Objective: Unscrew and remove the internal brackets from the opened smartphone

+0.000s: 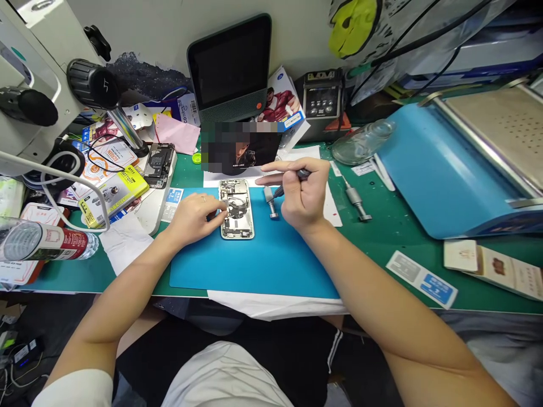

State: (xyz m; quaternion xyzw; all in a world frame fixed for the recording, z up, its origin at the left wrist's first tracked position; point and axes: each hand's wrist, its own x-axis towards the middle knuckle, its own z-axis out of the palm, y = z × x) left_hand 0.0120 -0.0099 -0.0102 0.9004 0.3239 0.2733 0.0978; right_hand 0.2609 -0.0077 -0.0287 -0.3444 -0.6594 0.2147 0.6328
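Observation:
An opened phone housing, its inner parts bare, lies on the blue mat. My left hand is at its left edge, with forefinger and thumb closed on the rim; a small dark patch between those fingers is unclear. Raised to the right of the phone, my right hand grips a slim black tool whose kind I cannot make out. Two of its fingers stretch out leftward. A grey screwdriver shows just left of this hand. Farther right lies another grey screwdriver.
A dark screen device stands at the back, with a lit display before it. Microscope parts, boxes and a bottle crowd the left. On the right are a glass jar and a blue machine.

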